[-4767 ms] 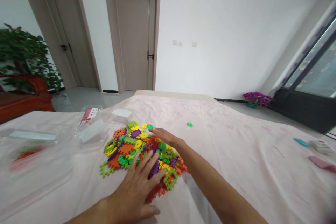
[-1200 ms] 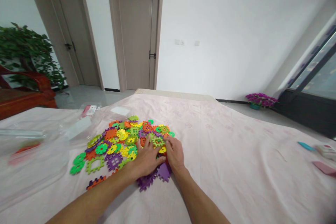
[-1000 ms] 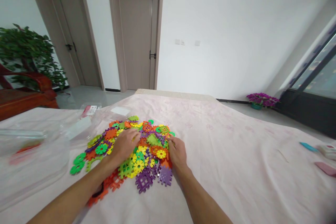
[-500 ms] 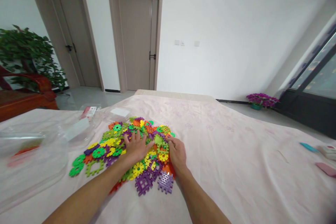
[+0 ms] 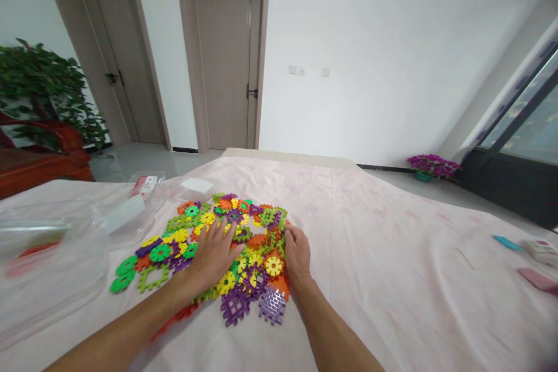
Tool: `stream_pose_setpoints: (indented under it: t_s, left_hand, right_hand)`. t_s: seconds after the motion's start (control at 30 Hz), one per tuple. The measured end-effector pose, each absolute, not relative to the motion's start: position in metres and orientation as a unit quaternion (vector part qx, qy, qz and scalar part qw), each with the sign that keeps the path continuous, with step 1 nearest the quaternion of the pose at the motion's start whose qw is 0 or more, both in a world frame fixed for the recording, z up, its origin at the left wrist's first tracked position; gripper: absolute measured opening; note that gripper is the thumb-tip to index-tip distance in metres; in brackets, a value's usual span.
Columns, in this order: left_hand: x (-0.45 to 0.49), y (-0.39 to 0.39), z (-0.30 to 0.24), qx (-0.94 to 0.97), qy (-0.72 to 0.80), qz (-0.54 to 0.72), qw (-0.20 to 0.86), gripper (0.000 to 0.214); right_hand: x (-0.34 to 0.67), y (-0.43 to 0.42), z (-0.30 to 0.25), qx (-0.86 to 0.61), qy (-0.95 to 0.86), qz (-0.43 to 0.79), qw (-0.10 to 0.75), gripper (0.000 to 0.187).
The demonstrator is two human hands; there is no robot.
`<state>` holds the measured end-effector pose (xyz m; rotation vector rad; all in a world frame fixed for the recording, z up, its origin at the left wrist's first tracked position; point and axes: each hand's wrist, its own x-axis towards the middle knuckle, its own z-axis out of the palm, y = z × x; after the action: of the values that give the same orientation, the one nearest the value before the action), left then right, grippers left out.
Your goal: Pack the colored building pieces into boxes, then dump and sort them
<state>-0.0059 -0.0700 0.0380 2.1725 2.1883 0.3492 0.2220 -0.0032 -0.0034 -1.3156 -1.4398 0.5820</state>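
Observation:
A loose heap of plastic interlocking building pieces, with round notched yellow discs (image 5: 226,282), green discs (image 5: 161,253) and square toothed tiles, lies on the cloth. My left hand (image 5: 213,250) rests palm down on the heap's middle, fingers stretched forward. At the heap's right edge my right hand (image 5: 298,251) is closed, thumb and fingers drawn together beside green and orange pieces; what they hold, if anything, is hidden. In front of the hands lie a dark purple lattice tile (image 5: 235,306) and a light purple brick-patterned tile (image 5: 272,305). My left forearm covers some red pieces.
Clear plastic containers (image 5: 52,296) stand on the left, one with red and green contents. A pale pink cloth (image 5: 375,279) covers the surface. At the far right lie a blue item (image 5: 507,243), a white box (image 5: 540,251) and a pink item (image 5: 538,280).
My left hand has slid back and left across the heap, uncovering pieces beyond it. Green tiles at the upper right have shifted. My right hand stays at the edge.

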Motion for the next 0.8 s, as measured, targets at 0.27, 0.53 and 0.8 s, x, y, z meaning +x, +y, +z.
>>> stream_pose_setpoints:
  t_s: [0.27, 0.53, 0.8]
  left_hand:
    - [0.007, -0.063, 0.024, 0.677, 0.731, 0.025, 0.085, 0.092]
    - [0.068, -0.041, 0.031, 0.755, 0.626, 0.137, 0.139, 0.065]
    - [-0.023, -0.028, 0.051, 0.665, 0.682, 0.283, 0.11, 0.06]
  right_hand:
    - [0.218, -0.003, -0.004, -0.553, -0.611, 0.229, 0.518, 0.036]
    - [0.226, 0.0, -0.011, -0.521, -0.579, 0.264, 0.568, 0.037]
    - [0.227, 0.001, -0.013, -0.524, -0.571, 0.269, 0.572, 0.035]
